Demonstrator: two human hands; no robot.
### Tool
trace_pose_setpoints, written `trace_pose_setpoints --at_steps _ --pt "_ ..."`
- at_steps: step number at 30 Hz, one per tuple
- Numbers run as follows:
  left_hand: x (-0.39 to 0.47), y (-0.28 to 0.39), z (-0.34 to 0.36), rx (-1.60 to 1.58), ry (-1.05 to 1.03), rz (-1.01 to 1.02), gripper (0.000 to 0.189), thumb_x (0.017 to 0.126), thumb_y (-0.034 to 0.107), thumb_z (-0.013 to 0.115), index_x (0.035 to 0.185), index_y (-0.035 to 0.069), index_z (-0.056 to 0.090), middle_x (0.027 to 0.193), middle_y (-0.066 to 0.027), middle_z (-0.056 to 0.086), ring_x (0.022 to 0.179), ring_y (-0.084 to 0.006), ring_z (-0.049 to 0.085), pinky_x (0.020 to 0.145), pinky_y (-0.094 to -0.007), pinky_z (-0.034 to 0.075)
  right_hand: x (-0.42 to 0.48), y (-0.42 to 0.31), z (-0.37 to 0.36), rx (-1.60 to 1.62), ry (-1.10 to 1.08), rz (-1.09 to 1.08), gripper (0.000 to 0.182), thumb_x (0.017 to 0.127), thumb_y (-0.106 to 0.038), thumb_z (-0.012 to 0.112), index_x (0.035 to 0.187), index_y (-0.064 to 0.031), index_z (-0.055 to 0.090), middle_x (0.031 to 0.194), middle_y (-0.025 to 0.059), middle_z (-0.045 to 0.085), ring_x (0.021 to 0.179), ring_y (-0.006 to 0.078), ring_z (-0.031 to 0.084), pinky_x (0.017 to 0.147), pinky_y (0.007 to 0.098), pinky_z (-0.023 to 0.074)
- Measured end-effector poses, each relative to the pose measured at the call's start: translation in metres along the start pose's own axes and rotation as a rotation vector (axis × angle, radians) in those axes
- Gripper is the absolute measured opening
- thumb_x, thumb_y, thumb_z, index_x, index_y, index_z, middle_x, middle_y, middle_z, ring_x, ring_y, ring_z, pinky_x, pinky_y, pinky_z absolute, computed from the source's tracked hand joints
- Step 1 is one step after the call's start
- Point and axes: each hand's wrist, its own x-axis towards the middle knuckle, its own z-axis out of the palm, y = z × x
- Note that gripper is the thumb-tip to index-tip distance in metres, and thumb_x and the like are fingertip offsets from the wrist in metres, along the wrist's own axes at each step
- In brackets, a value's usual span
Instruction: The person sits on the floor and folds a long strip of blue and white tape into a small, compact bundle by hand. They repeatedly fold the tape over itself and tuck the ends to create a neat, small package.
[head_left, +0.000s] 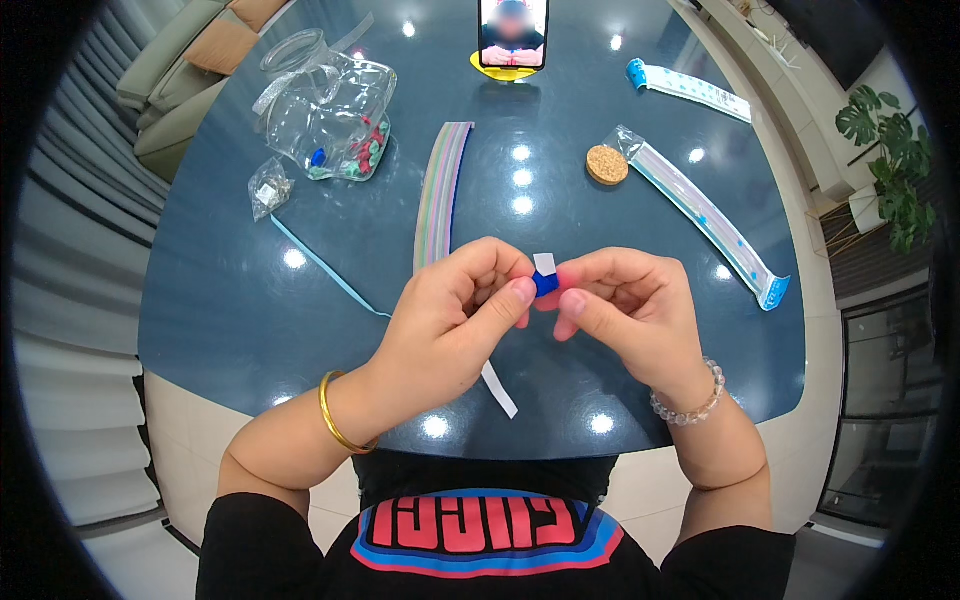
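Note:
Above the dark glossy table, my left hand (469, 315) pinches a small folded blue paper strip (546, 285) between thumb and forefinger. Its short white end (544, 264) sticks up between the hands. My right hand (630, 307) has its fingertips on the right side of the folded piece. Beyond my left hand lies a stack of striped pastel paper strips (437, 195), its near end hidden by that hand. A white strip (499, 390) shows below my left wrist area, and a thin light-blue strip (330, 267) runs to my left forearm.
A clear animal-shaped jar (330, 112) holds small red, green and blue folded pieces. Near it lies a small clear bag (270, 189). A cork lid (607, 165) and two strip packets (705, 217) (694, 86) are at right. A phone (513, 34) stands at the far side.

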Motion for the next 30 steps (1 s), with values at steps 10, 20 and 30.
trace_pose_setpoints --at_steps 10,20,30 --pt "0.000 -0.013 0.005 0.478 0.143 0.368 0.012 0.079 -0.002 0.059 0.090 -0.003 0.054 0.076 -0.0053 0.059 0.070 -0.0075 0.058 0.060 -0.0180 0.045 0.000 0.005 -0.002 0.051 0.021 0.048 0.011 0.080 -0.005 0.060 0.086 0.0044 0.059 0.075 0.0085 0.063 0.063 0.0086 0.060 0.056 0.0182 0.0494" --pt "-0.002 -0.013 0.005 0.437 0.168 0.334 0.006 0.079 -0.001 0.060 0.083 -0.004 0.058 0.072 -0.0074 0.061 0.063 -0.0095 0.059 0.055 -0.0198 0.048 -0.002 0.009 0.001 -0.301 0.050 -0.136 0.008 0.077 -0.004 0.063 0.079 0.0032 0.061 0.068 0.0051 0.062 0.059 0.0069 0.058 0.053 0.0177 0.0460" --pt "0.005 0.003 -0.006 -0.300 -0.113 -0.157 0.009 0.081 0.007 0.060 0.085 -0.001 0.056 0.072 -0.0089 0.061 0.055 -0.0097 0.057 0.052 -0.0197 0.047 0.000 -0.004 -0.006 -0.012 -0.074 0.060 0.008 0.074 -0.002 0.066 0.078 0.0026 0.060 0.070 0.0061 0.062 0.060 0.0074 0.058 0.052 0.0170 0.0447"
